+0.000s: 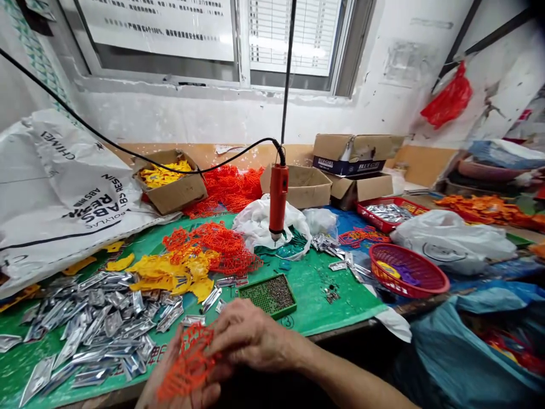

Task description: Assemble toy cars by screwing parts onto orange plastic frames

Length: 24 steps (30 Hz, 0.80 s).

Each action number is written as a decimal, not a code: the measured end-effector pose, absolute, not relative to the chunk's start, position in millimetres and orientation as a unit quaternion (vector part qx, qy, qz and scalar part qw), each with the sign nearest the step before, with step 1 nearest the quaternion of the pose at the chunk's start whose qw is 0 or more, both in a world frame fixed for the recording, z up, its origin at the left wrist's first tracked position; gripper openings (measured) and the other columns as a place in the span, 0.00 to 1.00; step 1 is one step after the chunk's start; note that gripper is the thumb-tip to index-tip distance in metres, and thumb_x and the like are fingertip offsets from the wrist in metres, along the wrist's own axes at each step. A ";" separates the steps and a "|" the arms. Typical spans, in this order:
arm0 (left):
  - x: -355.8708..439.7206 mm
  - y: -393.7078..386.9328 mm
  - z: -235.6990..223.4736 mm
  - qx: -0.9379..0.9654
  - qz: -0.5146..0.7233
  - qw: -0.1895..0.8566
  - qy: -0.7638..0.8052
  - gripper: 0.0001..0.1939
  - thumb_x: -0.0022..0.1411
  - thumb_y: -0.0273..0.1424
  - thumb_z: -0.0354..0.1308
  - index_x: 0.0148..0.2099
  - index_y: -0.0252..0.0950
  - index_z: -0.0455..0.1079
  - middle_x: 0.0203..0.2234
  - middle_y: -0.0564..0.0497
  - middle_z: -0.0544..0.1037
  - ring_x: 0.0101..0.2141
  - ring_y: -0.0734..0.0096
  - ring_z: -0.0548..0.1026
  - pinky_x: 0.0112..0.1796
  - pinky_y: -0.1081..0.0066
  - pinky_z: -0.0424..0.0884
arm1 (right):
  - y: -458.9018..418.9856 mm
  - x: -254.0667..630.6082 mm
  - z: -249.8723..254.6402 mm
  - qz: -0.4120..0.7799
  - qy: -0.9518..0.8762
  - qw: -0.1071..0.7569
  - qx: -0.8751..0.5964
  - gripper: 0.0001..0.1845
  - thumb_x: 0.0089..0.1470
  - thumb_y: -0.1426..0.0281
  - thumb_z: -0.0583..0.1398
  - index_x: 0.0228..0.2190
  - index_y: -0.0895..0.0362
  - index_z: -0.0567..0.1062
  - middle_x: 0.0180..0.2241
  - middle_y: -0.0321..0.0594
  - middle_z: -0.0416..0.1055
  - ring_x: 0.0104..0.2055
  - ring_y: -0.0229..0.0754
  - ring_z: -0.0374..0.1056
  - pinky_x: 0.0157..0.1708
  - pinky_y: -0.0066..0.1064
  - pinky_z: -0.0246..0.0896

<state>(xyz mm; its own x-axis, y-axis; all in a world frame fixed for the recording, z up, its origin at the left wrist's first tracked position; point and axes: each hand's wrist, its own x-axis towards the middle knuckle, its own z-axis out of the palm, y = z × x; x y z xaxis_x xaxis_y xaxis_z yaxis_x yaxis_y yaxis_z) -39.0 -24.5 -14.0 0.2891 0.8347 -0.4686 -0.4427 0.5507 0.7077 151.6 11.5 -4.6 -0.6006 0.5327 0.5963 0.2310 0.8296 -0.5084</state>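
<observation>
An orange plastic lattice piece (187, 363) lies across the palm of my left hand (170, 349), whose fingers curl under it at the bottom of the view. My right hand (251, 335) reaches over from the right, its fingers bent and pressed on the upper part of the same piece. Just beyond my right hand sits a green tray (272, 295) filled with small dark metal parts, probably screws. A red electric screwdriver (279, 199) hangs upright by its cable above the table. To the left of my hands spreads a heap of silvery blade-like metal pieces (106, 324).
Yellow pieces (166, 272) and orange lattice pieces (217, 244) are piled mid-table. Cardboard boxes (298, 184) stand by the wall. A red basket (409, 272) is at right, above a blue bag (468, 341). A white sack (72, 199) leans at left.
</observation>
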 end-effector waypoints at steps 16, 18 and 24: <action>-0.9 -29.1 -5.7 0.102 0.423 0.833 0.343 0.17 0.59 0.33 0.59 0.50 0.35 0.71 0.40 0.41 0.84 0.38 0.56 0.83 0.43 0.57 0.77 | 81.2 288.3 -24.0 0.056 -0.732 0.127 -0.667 0.12 0.61 0.68 0.60 0.46 0.59 0.75 0.47 0.45 0.74 0.49 0.46 0.71 0.50 0.45 0.68; 2.3 -29.7 -5.4 0.091 0.442 0.818 0.358 0.13 0.62 0.30 0.56 0.49 0.33 0.72 0.38 0.42 0.84 0.35 0.60 0.83 0.41 0.61 0.77 | 88.6 285.7 -39.0 0.039 -0.731 0.083 -0.677 0.14 0.61 0.64 0.60 0.46 0.58 0.74 0.47 0.43 0.73 0.46 0.44 0.72 0.47 0.43 0.70; -2.9 -28.9 -11.8 0.081 0.475 0.784 0.390 0.03 0.63 0.26 0.56 0.39 0.32 0.70 0.21 0.52 0.78 0.20 0.78 0.75 0.24 0.79 0.69 | 80.3 282.8 -44.1 -0.055 -0.718 0.055 -0.692 0.14 0.62 0.78 0.50 0.35 0.61 0.75 0.37 0.51 0.75 0.42 0.49 0.71 0.39 0.37 0.64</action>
